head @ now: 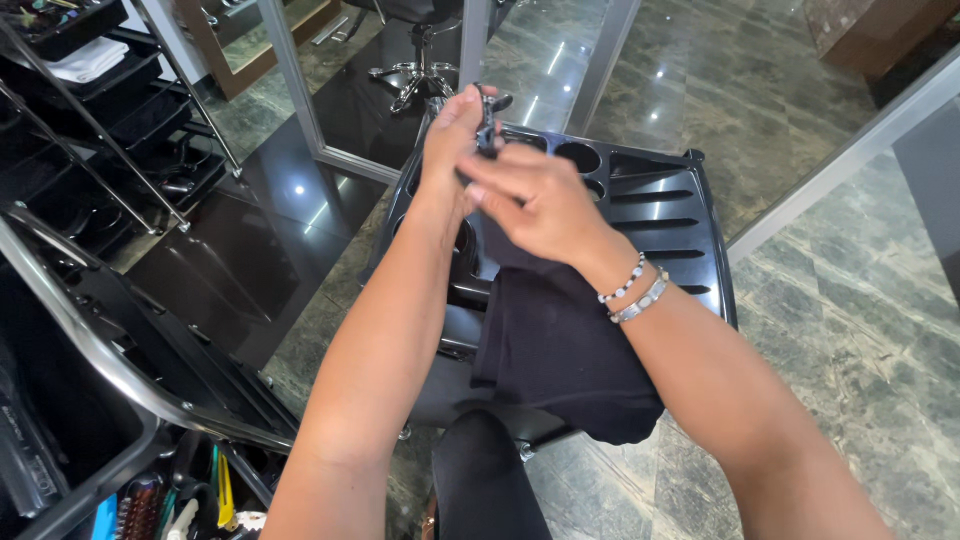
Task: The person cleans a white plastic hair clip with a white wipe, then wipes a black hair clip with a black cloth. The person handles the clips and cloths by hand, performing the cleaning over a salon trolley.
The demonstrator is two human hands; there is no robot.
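Above the black salon trolley tray (655,205), the left hand (450,135) is clenched round a small dark metal tool (487,122), which stands upright at about twelve o'clock from the wrists; the right hand (540,205) reaches in from four o'clock, its fingertips (475,172) pinching the tool's lower end; a black cloth (555,340) drapes over the tray's near edge at six o'clock; a second trolley (110,370) with combs sits at eight o'clock.
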